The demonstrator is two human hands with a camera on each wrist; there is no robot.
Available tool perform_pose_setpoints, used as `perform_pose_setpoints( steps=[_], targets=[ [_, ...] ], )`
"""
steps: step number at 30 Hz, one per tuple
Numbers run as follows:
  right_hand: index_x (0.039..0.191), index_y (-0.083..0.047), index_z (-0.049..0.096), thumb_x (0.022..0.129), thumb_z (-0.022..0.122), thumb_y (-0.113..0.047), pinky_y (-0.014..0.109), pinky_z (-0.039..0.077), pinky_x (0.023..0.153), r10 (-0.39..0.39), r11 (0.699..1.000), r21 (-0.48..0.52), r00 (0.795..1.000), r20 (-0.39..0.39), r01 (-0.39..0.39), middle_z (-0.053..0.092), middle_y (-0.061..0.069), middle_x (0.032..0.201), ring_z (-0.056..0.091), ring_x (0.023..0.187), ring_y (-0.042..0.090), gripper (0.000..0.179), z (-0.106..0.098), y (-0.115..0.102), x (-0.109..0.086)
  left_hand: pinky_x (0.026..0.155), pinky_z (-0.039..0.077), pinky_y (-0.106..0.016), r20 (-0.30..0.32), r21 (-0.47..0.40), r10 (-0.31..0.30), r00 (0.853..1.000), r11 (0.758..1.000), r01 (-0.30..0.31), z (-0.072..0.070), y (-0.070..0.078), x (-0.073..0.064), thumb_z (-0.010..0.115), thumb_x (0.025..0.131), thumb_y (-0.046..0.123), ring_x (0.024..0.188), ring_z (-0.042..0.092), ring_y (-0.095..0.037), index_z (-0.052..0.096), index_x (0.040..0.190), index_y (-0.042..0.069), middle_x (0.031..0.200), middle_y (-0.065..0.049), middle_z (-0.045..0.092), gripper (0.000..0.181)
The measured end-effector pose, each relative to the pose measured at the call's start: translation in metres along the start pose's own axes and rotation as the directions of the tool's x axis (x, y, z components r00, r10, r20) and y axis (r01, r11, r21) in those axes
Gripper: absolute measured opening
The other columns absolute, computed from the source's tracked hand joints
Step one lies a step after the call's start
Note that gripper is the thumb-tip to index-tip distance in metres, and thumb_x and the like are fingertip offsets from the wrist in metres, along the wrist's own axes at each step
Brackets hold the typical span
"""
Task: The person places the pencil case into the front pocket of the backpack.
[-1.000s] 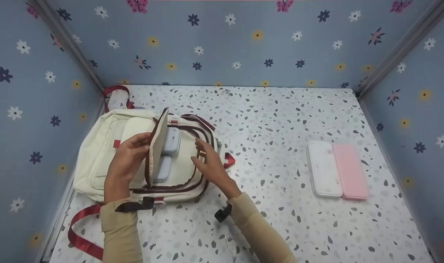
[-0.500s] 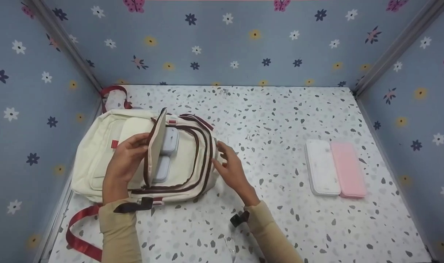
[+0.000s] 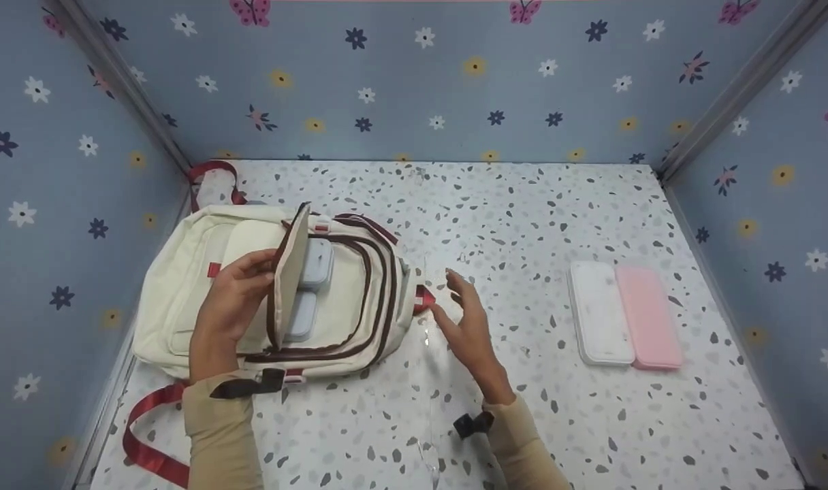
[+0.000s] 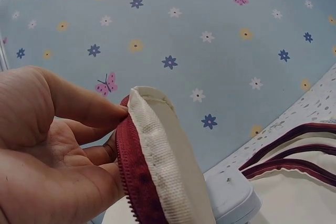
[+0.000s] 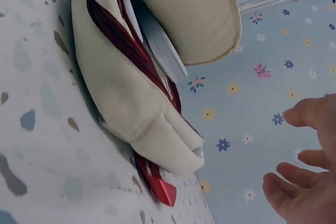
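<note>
A cream backpack [image 3: 176, 292] with dark red zips lies on the speckled table. My left hand [image 3: 233, 296] pinches the zipped edge of its front pocket flap [image 3: 291, 286], which stands raised. In the left wrist view the thumb and fingers of the left hand [image 4: 58, 140] grip the flap's red zip edge [image 4: 137, 166]. Two pale blue-white cases [image 3: 316, 264] sit in the opened pocket, partly behind the flap. My right hand [image 3: 470, 327] hovers right of the backpack, near its red loop [image 3: 423, 299], with fingers loosely bent and nothing in them.
At the right of the table a white case [image 3: 601, 313] and a pink case [image 3: 649, 316] lie side by side. A red strap [image 3: 138, 435] trails off the backpack at the front left. Flower-patterned walls [image 3: 421, 88] surround the table.
My right hand has moved right, from over the pocket to beyond the backpack's right end. The left hand keeps its hold on the raised flap.
</note>
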State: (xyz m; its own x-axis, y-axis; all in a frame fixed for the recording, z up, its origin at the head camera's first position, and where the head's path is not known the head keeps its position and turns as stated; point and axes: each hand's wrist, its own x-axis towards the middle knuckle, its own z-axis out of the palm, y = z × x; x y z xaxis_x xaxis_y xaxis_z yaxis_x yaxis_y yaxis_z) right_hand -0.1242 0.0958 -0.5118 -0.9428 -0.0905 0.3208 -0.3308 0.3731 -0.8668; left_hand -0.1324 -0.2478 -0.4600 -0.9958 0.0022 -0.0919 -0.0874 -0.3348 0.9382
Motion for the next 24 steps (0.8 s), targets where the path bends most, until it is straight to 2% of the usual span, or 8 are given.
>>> perform_pose_setpoints(
  steps=[3, 9, 14, 19, 24],
  targets=[
    [0.139, 0.009, 0.038, 0.089, 0.064, -0.004, 0.053, 0.039, 0.104, 0.028, 1.000, -0.004, 0.999, -0.017, -0.028, 0.046, 0.026, 0.137, 0.047, 0.126, 0.040, 0.057, -0.014, -0.007, -0.005, 0.085, 0.048, -0.026, -0.006, -0.003, -0.004, 1.000, 1.000, 0.004, 0.000, 0.000, 0.000, 0.045, 0.091, -0.013, 0.097, 0.059, -0.012, 0.063, 0.111, 0.007, 0.100, 0.000, 0.066, 0.034],
    [0.139, 0.010, 0.036, 0.087, 0.065, 0.000, 0.052, 0.038, 0.106, 0.065, 0.997, -0.024, 0.994, -0.092, -0.067, 0.043, 0.027, 0.139, 0.045, 0.126, 0.042, 0.060, -0.042, 0.006, -0.019, 0.086, 0.047, -0.025, -0.008, -0.004, -0.005, 1.000, 1.000, 0.005, 0.001, 0.002, 0.001, 0.045, 0.091, -0.013, 0.097, 0.059, -0.012, 0.063, 0.110, 0.007, 0.100, 0.001, 0.066, 0.033],
    [0.141, 0.008, 0.034, 0.087, 0.065, 0.001, 0.053, 0.036, 0.106, 0.089, 0.994, -0.051, 0.985, -0.147, -0.097, 0.041, 0.026, 0.140, 0.044, 0.127, 0.043, 0.063, -0.059, 0.026, -0.028, 0.086, 0.047, -0.025, -0.009, -0.006, -0.002, 1.000, 1.000, 0.002, 0.001, 0.003, 0.000, 0.045, 0.091, -0.013, 0.097, 0.059, -0.012, 0.063, 0.112, 0.006, 0.100, 0.000, 0.066, 0.033],
    [0.144, 0.001, 0.033, 0.088, 0.067, -0.006, 0.048, 0.035, 0.108, 0.117, 0.989, -0.065, 0.975, -0.187, -0.131, 0.041, 0.021, 0.142, 0.043, 0.129, 0.036, 0.066, -0.073, 0.056, -0.034, 0.086, 0.047, -0.025, -0.001, -0.011, 0.001, 1.000, 1.000, -0.001, 0.000, 0.002, 0.000, 0.045, 0.091, -0.013, 0.097, 0.059, -0.012, 0.062, 0.111, 0.007, 0.100, 0.001, 0.066, 0.034],
    [0.146, -0.002, 0.032, 0.089, 0.067, -0.014, 0.044, 0.035, 0.109, 0.143, 0.983, -0.086, 0.968, -0.208, -0.164, 0.041, 0.017, 0.143, 0.043, 0.131, 0.032, 0.068, -0.089, 0.068, -0.040, 0.084, 0.048, -0.025, 0.022, -0.034, 0.025, 0.999, 0.999, -0.025, -0.001, 0.000, 0.001, 0.042, 0.091, -0.015, 0.095, 0.059, -0.012, 0.063, 0.111, 0.005, 0.099, -0.001, 0.066, 0.035]
  ],
)
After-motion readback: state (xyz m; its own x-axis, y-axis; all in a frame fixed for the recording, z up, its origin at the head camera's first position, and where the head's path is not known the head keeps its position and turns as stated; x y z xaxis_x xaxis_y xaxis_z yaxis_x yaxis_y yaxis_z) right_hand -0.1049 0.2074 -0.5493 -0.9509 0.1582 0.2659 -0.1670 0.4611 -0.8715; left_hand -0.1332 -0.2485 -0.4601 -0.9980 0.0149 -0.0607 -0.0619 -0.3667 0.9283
